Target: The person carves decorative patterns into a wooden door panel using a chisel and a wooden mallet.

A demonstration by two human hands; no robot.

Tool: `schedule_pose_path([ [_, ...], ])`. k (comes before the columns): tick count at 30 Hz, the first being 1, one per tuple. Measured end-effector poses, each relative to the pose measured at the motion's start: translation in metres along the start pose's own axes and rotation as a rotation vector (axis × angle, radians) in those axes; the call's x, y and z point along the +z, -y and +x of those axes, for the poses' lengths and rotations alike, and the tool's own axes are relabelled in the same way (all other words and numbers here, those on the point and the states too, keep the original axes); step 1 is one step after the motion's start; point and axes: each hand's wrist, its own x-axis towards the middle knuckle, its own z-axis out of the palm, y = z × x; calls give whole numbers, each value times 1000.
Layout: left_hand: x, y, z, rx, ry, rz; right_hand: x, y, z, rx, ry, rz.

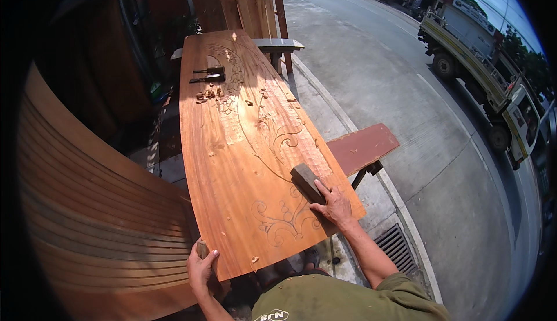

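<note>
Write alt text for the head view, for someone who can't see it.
A person's right hand lies on a dark wooden block atop a long wooden board carved with scrollwork; the left hand holds a wooden handle by the near-left corner. Two dark tools and wood chips lie toward the far end, with a truck on the road at right.

Carved panel [232,170]: lt. brown wood, smooth, slight sheen; rough & tooled nr. carving. Block [306,183]: dk. wood, matt. Handle [202,248]: brown, wood-look. Chips [210,94]: raw wood. Shirt [348,298]: cloth, matt. Grate [396,248]: dk., metal-look. Pavement [400,100]: concrete, matt, approx. smooth w/ cracks.
</note>
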Motion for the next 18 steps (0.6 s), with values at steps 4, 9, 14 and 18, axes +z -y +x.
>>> schedule_pose_path([
  [4, -1, -4, -3, -27, -18, -4, 1, 17, 3, -119, -4, -27],
  [9, 3, 7, 1, -6, 5, -116, -3, 3, 5, -85, -101, 185],
  [14, 7, 9, 6, -14, 50, -106, -14, -25, 9, 16, -290, 287],
  [18, -2, -2, 2, -63, 7, -67, -97, 22, 3, -219, -643, 704],
])
